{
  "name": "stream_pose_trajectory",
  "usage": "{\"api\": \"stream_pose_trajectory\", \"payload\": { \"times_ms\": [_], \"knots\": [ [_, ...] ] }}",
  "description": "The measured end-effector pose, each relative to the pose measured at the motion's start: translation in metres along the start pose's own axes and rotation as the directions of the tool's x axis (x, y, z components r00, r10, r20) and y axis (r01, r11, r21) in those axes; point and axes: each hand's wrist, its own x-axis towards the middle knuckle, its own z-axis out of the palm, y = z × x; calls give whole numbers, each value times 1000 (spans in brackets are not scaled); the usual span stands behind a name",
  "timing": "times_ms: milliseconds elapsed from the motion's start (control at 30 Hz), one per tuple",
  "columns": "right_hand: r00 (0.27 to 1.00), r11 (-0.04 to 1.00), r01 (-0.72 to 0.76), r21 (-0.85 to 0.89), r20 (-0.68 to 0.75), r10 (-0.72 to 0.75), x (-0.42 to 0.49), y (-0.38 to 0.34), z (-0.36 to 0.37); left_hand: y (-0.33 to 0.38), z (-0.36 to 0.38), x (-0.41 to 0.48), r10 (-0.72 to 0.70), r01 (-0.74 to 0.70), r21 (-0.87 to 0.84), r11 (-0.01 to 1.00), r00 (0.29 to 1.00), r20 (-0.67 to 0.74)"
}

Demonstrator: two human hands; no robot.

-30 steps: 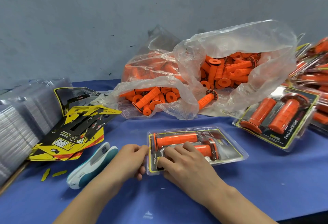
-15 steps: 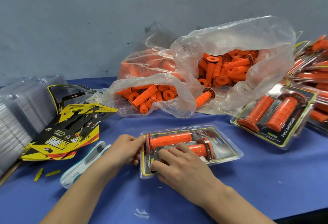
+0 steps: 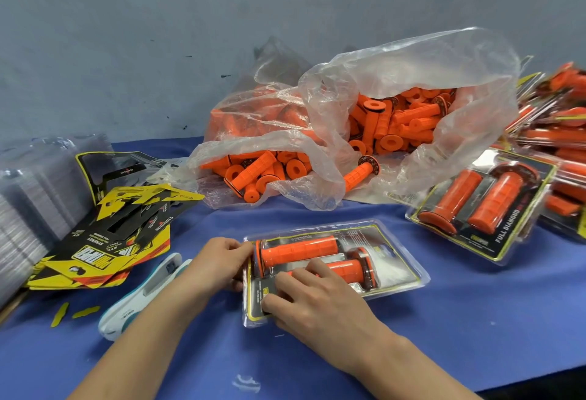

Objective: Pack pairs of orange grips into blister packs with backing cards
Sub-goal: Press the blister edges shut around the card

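A clear blister pack lies flat on the blue table in front of me, with a black and yellow backing card inside. Two orange grips sit in it: a long one at the back and a shorter one in front. My left hand pinches the pack's left edge. My right hand lies on the pack's near left part, its fingers pressing down on the plastic and covering part of the shorter grip.
A torn plastic bag of loose orange grips lies behind the pack. Finished packs pile up at the right. Backing cards and stacked empty blisters sit at the left, with a white and teal stapler beside my left arm.
The hands stay on the pack's left end; the right hand's fingers have shifted slightly along the front of the pack. The camera has moved a little.
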Motion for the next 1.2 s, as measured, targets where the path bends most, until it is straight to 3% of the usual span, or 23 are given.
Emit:
{"api": "stream_pose_trajectory", "payload": {
  "times_ms": [433, 600, 867, 933, 1000, 1067, 1133, 1200],
  "knots": [
    [999, 1000, -20, 3, 27, 20, -1, 1, 2, 2, 2, -7, 12, -12, 25, 1000, 1000, 11],
    [1000, 1000, -16, 6, 26, 16, -2, 1, 1, 4, -2, -15, -19, 28, -65, 997, 991, 132],
    [999, 999, -32, -8, 7, 32, -1, 4, 2, 5, -2, -21, 39, -36, -50, 998, 996, 74],
    [998, 999, -49, -5, -28, 49, 0, 7, -1, 4, -8, -24, 95, -95, 34, 995, 995, 4],
    [995, 997, -74, -4, -71, 74, 3, 12, -5, 2, -16, -32, 358, -324, 312, 893, 932, -56],
    [987, 993, -116, -24, -113, 113, 5, 14, -9, 5, -20, -49, 617, -563, 510, 650, 783, 77],
    [978, 986, -161, -43, -137, 154, 6, 16, -12, 7, -18, -65, 654, -671, 554, 493, 706, 272],
    [974, 982, -182, -49, -146, 173, 6, 17, -15, 8, -16, -74, 648, -694, 574, 435, 684, 335]
  ]
}}
